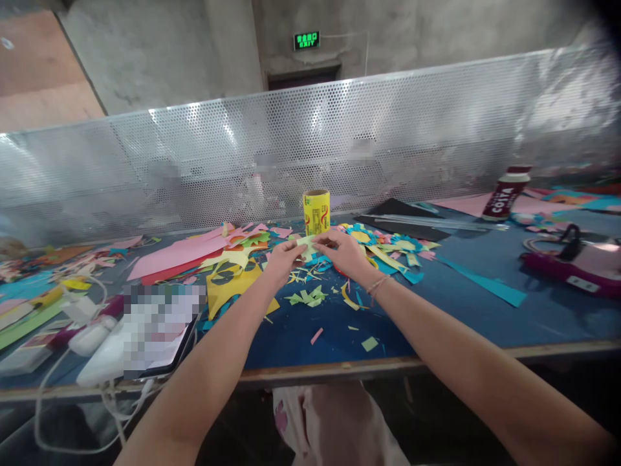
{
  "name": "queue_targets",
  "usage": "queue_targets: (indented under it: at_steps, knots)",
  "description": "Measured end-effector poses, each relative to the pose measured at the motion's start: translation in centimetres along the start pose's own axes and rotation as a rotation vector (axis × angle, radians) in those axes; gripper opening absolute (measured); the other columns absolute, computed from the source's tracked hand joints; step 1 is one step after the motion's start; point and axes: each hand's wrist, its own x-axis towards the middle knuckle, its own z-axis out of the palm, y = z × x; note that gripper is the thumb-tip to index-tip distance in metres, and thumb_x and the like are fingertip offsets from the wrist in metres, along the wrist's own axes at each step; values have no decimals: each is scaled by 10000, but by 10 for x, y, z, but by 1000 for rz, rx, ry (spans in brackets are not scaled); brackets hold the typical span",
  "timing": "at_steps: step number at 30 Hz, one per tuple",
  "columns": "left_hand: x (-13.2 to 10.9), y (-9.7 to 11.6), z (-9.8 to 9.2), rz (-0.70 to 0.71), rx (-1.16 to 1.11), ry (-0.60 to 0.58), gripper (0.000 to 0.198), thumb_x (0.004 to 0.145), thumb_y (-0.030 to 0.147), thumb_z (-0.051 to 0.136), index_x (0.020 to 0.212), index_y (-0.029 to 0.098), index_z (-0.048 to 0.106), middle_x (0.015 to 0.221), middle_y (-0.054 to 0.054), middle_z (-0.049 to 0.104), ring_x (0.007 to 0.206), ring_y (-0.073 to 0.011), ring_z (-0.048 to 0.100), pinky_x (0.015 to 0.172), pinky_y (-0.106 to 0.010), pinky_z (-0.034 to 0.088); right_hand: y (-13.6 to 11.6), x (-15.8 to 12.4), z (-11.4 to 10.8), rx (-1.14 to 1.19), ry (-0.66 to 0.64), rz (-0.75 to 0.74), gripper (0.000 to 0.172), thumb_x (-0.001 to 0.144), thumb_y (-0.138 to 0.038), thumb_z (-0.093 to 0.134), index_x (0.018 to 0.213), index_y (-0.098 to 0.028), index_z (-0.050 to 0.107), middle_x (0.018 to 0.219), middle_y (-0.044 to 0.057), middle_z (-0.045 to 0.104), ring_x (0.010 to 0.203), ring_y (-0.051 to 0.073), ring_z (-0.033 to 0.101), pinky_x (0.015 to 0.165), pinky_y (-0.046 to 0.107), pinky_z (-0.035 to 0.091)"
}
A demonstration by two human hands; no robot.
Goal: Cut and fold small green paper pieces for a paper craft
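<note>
Blue-topped table w/ worn wood front edge. On it: yellow printed can upright, centre-back; pink paper sheets & cut yellow sheet to the left; green scraps mid; teal strip, black sheet & Costa bottle on the right; tablet at front-left edge.

Bare arms; a thin bracelet behind the right hand.
</note>
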Motion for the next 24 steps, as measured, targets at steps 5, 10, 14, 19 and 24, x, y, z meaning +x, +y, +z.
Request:
queue_targets:
  at_steps: [5,10,14,19,24]
  knots:
    - [0,0,-1,10,16,-12,227,594,319,699,669,152,565,596,36,508,497,-52,461,515,-204,403,0,1,-1,-19,3,-46,97,743,-228,580,774,-190,664,776,39,660,726,154,594,670,295,485]
    - [-2,2,0,-15,-54,-12,223,582,292,713,660,167,546,583,44,476,511,-58,456,560,-227,434,0,3,-3,-31,3,-74,106,756,-244,568,756,-196,662,770,41,645,727,155,579,660,288,474]
    - [-3,4,2,-45,-120,-16,205,578,258,710,676,169,554,582,33,494,515,-78,492,574,-255,453,2,3,-3,-39,-1,-91,110,769,-237,551,742,-196,649,764,45,628,740,157,565,664,286,466]
    - [-6,6,4,-15,-116,-9,159,597,245,690,646,159,566,579,28,514,516,-79,505,583,-258,459,5,3,-2,-41,17,-93,113,777,-250,539,758,-193,635,760,43,617,742,158,557,665,290,463]
    - [-7,7,5,-20,-183,0,186,580,222,712,608,144,545,579,29,521,515,-62,503,582,-236,469,4,2,0,-22,24,-70,93,761,-229,550,755,-191,635,765,41,628,740,159,566,670,292,461]
